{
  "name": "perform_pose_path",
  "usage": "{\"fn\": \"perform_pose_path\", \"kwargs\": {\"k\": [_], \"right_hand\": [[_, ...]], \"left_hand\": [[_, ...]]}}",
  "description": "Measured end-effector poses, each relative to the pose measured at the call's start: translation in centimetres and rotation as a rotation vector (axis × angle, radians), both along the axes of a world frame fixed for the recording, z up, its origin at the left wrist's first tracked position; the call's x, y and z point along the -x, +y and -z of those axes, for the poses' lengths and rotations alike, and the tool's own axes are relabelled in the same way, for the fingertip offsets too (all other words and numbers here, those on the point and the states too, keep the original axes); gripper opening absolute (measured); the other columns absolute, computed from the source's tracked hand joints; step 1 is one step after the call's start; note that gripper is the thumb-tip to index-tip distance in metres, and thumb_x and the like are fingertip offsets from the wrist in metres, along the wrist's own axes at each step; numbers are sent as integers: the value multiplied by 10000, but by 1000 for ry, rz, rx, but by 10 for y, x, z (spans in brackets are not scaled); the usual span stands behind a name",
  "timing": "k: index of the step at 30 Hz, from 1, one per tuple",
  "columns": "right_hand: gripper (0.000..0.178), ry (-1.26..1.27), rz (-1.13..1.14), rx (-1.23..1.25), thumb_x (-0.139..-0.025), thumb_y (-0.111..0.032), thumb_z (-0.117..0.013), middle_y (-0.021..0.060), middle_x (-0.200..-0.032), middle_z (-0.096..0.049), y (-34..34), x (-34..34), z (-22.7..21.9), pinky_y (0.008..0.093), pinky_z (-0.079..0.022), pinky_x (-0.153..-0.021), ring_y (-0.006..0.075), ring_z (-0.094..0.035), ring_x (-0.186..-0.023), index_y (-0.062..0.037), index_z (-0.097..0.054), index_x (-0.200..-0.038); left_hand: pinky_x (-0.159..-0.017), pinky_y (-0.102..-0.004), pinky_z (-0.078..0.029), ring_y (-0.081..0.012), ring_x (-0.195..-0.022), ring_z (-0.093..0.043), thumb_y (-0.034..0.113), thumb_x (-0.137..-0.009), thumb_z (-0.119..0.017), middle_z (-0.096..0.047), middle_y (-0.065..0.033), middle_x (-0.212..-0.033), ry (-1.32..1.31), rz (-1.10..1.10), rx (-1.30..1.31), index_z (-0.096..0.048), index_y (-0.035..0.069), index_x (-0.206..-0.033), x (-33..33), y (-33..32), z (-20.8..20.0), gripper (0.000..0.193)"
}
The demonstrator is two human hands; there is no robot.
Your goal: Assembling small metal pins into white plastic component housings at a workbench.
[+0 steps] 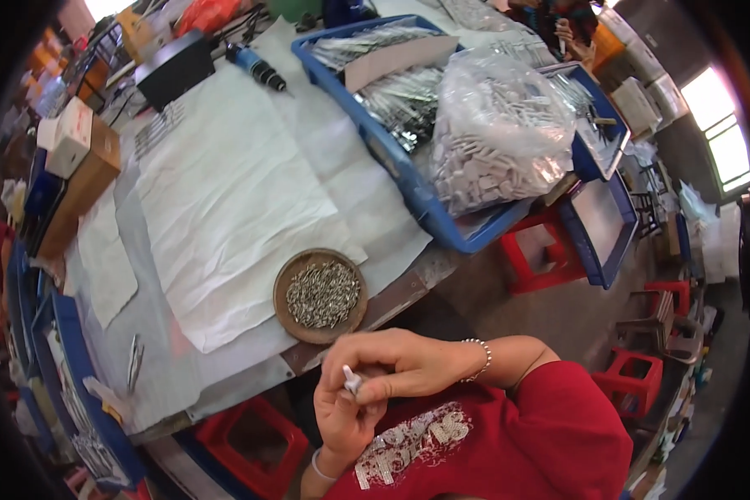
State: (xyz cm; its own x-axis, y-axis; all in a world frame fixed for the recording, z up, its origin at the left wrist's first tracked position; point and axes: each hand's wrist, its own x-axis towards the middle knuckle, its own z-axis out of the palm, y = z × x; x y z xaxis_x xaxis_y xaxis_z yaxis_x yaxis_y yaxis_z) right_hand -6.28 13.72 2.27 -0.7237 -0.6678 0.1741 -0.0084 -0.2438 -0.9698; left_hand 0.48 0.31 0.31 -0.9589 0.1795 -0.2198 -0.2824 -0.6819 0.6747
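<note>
Close to my chest, just off the table's near edge, my two hands meet around a small white plastic piece (pixel 352 381) with a narrow tip pointing up. My right hand (pixel 408 361), a beaded bracelet at its wrist, pinches the piece between thumb and fingers. From below, my left hand (pixel 342 425) has its fingers closed about the same piece, partly covered by the right hand. Right beyond my hands, a round brown bowl (pixel 285 321) sits at the table edge. It holds many small silvery metal parts (pixel 323 295).
White sheets (pixel 233 192) cover the table. A blue tray (pixel 383 158) of metal parts stands at the right, with a clear bag (pixel 500 125) of white pieces on it. A power screwdriver (pixel 257 67) lies at the back. Red stools (pixel 262 446) stand below the table.
</note>
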Motion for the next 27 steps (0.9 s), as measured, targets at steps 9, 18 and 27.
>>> {"fn": "perform_pose_path", "kwargs": {"k": [9, 18, 27], "right_hand": [[142, -38, 179, -10, -869, -138, -554, 48, -810, -571, 0, -13, 15, 252, -447, -699, 135, -549, -757, -4, -534, -912], [119, -144, 147, -208, -857, -88, -527, 54, -888, -594, 4, -6, -1, 242, -455, -725, 102, -554, -805, 3, -575, -916], [187, 671, 391, -795, -757, -82, -628, 117, -833, -551, 9, 53, -6, 363, -440, -667, 295, -555, -763, -31, -569, -926]], "left_hand": [[-345, -178, -258, -48, -404, -351, 371, -835, -616, -439, 15, -588, -193, 80, -161, -474, 66, -1065, -1, 4, -1, 407], [-369, -194, -252, -49, -399, -319, 334, -914, -516, -409, 9, -584, -239, 133, -276, -465, 55, -1086, 1, -1, -1, 332], [-397, -198, -272, -63, -413, -321, 313, -934, -472, -475, -40, -627, -213, 145, -419, -514, 8, -968, 4, -22, 2, 310]]}}
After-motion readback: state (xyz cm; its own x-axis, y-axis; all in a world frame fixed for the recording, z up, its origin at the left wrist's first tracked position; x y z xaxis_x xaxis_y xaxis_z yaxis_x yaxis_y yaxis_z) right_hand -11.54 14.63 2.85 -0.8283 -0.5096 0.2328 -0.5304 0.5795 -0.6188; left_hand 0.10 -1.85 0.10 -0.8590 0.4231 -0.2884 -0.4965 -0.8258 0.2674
